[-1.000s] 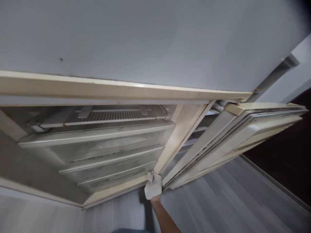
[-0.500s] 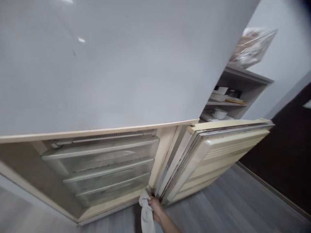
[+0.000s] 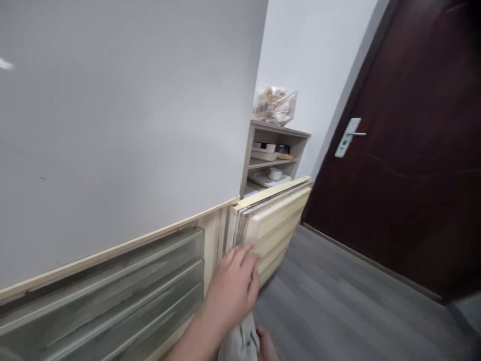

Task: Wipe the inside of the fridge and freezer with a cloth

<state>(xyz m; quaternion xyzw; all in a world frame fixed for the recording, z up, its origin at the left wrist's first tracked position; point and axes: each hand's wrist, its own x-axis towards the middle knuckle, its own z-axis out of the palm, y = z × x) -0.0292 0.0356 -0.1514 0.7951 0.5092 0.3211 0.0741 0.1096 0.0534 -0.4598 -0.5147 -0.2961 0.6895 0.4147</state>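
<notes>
My left hand reaches up in front of the open freezer door, its back toward me. Its fingers are stretched forward and slightly bent, with nothing visible in them; whether they touch the door's edge I cannot tell. Low at the bottom edge, my right hand is partly in view, closed on a crumpled white cloth. The cream door stands swung out to the right, its ribbed inner panel showing. Left of it, the freezer's clear-fronted drawers are shut inside the compartment.
Above the drawers rises a large pale grey panel. Behind the door, a shelf unit carries a plastic bag, boxes and a white cup. A dark red door with a handle stands right of the grey floor.
My view has turned right, toward the dark door. My left hand has come in by the freezer door's edge. My right hand has left the lower hinge corner with the cloth.
</notes>
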